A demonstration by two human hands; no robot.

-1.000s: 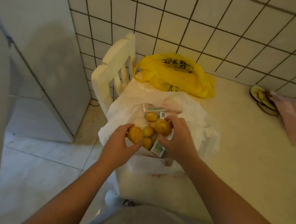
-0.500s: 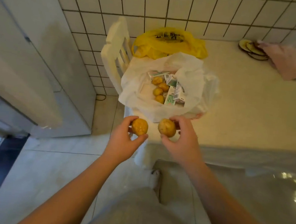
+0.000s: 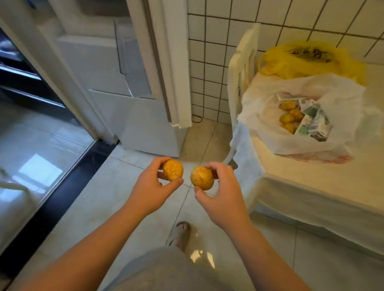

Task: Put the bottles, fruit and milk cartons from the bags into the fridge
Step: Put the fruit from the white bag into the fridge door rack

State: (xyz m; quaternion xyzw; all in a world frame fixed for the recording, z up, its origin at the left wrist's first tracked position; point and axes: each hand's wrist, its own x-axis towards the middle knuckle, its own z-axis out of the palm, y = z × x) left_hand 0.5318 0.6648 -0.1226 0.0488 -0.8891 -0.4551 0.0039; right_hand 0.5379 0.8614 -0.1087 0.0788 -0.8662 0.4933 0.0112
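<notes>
I held one yellow fruit [image 3: 172, 173] pinched in my left hand [image 3: 153, 188] and another fruit [image 3: 202, 178] in my right hand [image 3: 222, 196], side by side above the floor tiles, facing the fridge [image 3: 114, 67]. More fruit [image 3: 287, 118] and milk cartons [image 3: 315, 124] lay in the white bag [image 3: 280, 139] on the table [image 3: 323, 181]; a yellow bag [image 3: 311, 60] sat just behind.

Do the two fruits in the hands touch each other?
Apart. The head view shows floor between the left fruit and the right fruit.
</notes>
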